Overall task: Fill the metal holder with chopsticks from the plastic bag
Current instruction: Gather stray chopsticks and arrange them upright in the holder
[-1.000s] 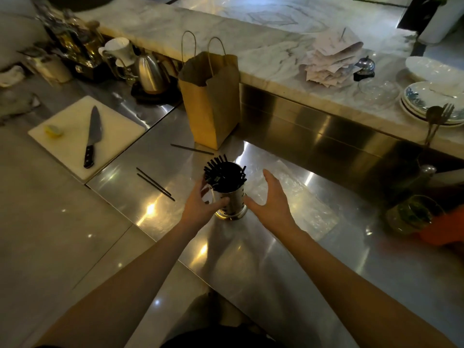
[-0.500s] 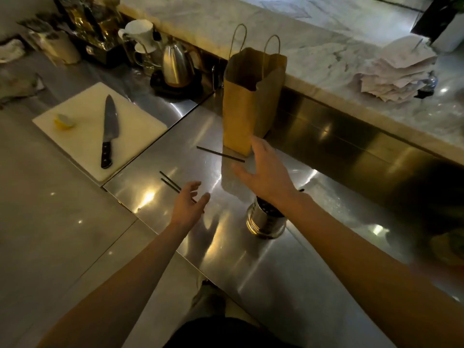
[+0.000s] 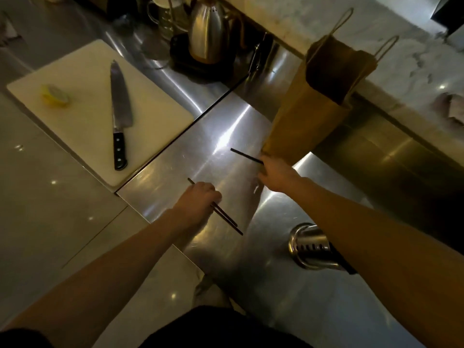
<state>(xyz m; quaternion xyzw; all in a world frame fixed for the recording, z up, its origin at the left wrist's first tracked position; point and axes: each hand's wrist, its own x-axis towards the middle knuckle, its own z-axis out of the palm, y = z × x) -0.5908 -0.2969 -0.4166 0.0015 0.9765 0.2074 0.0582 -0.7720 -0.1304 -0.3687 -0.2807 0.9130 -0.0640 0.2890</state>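
My left hand (image 3: 198,198) grips a pair of dark chopsticks (image 3: 227,221) lying on the steel counter, their ends sticking out on both sides of the fist. My right hand (image 3: 275,173) is further back at the foot of the paper bag and pinches one end of a single dark chopstick (image 3: 244,155). The metal holder (image 3: 310,248) stands on the counter at the lower right, mostly hidden under my right forearm, so its contents do not show.
A brown paper bag (image 3: 313,106) with handles stands upright behind my right hand. A white cutting board (image 3: 88,121) at the left carries a large knife (image 3: 119,109) and a lemon piece (image 3: 55,95). A steel kettle (image 3: 208,33) sits behind. A marble ledge (image 3: 401,71) borders the right.
Both hands left the holder and reached forward. The left hand closed on the pair of chopsticks on the counter; the right hand reached the single chopstick by the bag. The camera tilted down.
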